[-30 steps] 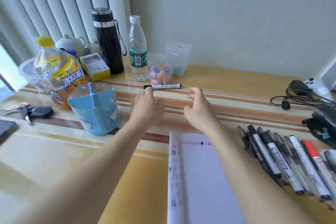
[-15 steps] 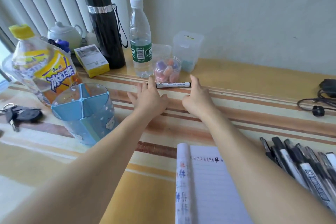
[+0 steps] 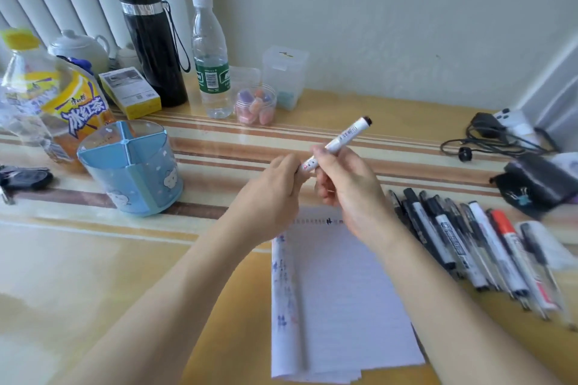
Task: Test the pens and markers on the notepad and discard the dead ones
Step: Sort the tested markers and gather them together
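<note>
On the bench (image 3: 93,259) a notepad (image 3: 344,306) lies open, with a row of pens (image 3: 453,244) just right of it. Above its top edge the left hand (image 3: 275,194) pinches the lower end of a white marker (image 3: 342,136) held aslant, and the right hand (image 3: 347,184) curls round its barrel.

Glossy tabletop (image 3: 219,147) (striped, reflective), matt lined-paper notepad (image 3: 344,306), translucent blue plastic pen holder (image 3: 134,175).

Lower end of the marker (image 3: 342,137) is hidden inside the curled fingers of the left hand (image 3: 272,194). Barrel print beyond the fingers of the right hand (image 3: 347,184) is too small to read.
</note>
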